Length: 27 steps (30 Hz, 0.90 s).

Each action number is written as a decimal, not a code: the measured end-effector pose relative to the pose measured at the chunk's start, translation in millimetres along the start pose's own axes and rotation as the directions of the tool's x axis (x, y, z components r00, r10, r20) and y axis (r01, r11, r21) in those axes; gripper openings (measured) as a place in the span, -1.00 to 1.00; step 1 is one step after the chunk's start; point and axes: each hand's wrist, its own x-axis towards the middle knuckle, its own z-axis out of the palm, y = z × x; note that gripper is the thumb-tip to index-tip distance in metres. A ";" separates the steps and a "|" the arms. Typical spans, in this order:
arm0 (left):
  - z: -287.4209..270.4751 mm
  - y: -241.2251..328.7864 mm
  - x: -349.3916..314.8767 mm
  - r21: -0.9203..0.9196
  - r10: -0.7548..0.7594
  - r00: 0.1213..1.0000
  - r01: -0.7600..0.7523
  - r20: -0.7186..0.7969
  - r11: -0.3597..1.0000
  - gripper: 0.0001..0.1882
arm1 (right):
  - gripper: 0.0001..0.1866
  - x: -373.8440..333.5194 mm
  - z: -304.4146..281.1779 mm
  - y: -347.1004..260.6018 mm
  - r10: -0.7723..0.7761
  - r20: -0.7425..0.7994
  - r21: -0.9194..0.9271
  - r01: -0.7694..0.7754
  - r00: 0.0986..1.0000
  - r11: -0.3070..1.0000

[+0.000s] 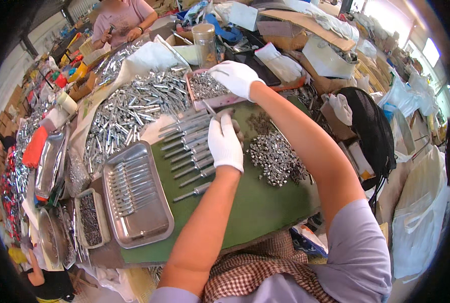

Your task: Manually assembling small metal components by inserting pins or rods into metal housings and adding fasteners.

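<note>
My left hand (225,142), in a white glove, is closed on a slim metal rod (209,107) that sticks up past the fingertips. Beside it, a row of similar metal rods (189,150) lies on the green mat (217,214). My right hand (237,79), also gloved, reaches over a pinkish box (200,105) filled with small metal parts (207,87). Its fingers are bent together at the box; what they grip, if anything, is too small to name. Right of the left hand lies a heap of small shiny metal pieces (273,156).
A steel tray (146,233) with a row of rods stands left of the mat. Behind it spreads a big pile of loose rods (119,111). A small tub (92,219) of dark pins, a clear jar (204,43) and a black mesh bag (369,129) surround the place. Another person (121,22) works across.
</note>
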 end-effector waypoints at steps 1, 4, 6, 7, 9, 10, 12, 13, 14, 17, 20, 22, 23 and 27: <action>-0.6 0.9 -1.0 -0.169 -0.066 0.998 0.063 -0.008 0.984 -0.74 | -0.60 13.7 8.7 7.3 -0.058 0.063 -0.092 0.063 0.996 0.994; -1.5 3.3 -0.1 -0.238 -0.057 0.996 0.040 -0.066 0.971 -0.73 | -0.67 49.0 45.1 23.9 0.068 0.203 -0.250 -0.016 0.977 0.968; -8.4 4.2 1.9 -0.297 -0.060 0.990 0.019 -0.131 0.955 -0.73 | -0.63 57.7 52.1 11.1 0.142 0.293 -0.304 -0.049 0.945 0.951; -12.0 5.1 4.3 -0.294 -0.060 0.989 0.019 -0.132 0.956 -0.73 | -0.60 60.0 52.6 8.2 0.171 0.323 -0.310 -0.067 0.931 0.948; -14.1 7.4 4.9 -0.329 -0.071 0.985 0.014 -0.160 0.944 -0.73 | -0.55 64.6 46.2 6.4 0.255 0.455 -0.356 -0.088 0.853 0.930; -14.7 8.7 5.7 -0.348 -0.069 0.983 0.005 -0.172 0.938 -0.74 | -0.55 63.6 50.9 11.9 0.262 0.466 -0.366 -0.086 0.845 0.927; -12.6 11.3 7.3 -0.359 -0.074 0.980 0.004 -0.182 0.933 -0.75 | -0.56 60.2 51.9 29.4 0.182 0.486 -0.299 -0.033 0.855 0.954; -11.1 12.3 8.5 -0.369 -0.067 0.978 -0.011 -0.198 0.930 -0.76 | -0.57 56.7 54.3 38.8 0.138 0.472 -0.275 -0.004 0.871 0.961; -15.0 13.7 10.4 -0.356 -0.071 0.976 -0.007 -0.205 0.934 -0.76 | -0.59 58.0 57.8 34.8 0.116 0.469 -0.293 0.031 0.876 0.956; -10.1 10.4 13.0 -0.408 -0.033 0.990 -0.026 -0.137 0.912 -0.75 | -0.58 66.5 64.5 69.0 0.042 0.471 -0.425 0.185 0.881 0.886; -21.7 11.5 16.2 -0.393 -0.046 0.982 -0.031 -0.185 0.919 -0.76 | -0.55 54.5 48.8 20.4 0.161 0.237 -0.305 -0.084 0.958 0.949; -15.6 13.5 13.3 -0.397 -0.052 0.984 -0.019 -0.169 0.918 -0.77 | -0.53 49.3 36.5 27.5 0.245 0.165 -0.269 -0.196 0.955 0.943; -12.4 15.5 11.4 -0.378 -0.062 0.981 -0.012 -0.183 0.926 -0.77 | -0.53 44.3 28.6 31.9 0.246 0.103 -0.215 -0.220 0.964 0.951; -12.1 10.5 11.3 -0.347 -0.047 0.979 -0.025 -0.198 0.937 -0.77 | -0.58 -4.0 -1.2 27.6 -0.194 0.039 -0.263 0.198 0.980 0.944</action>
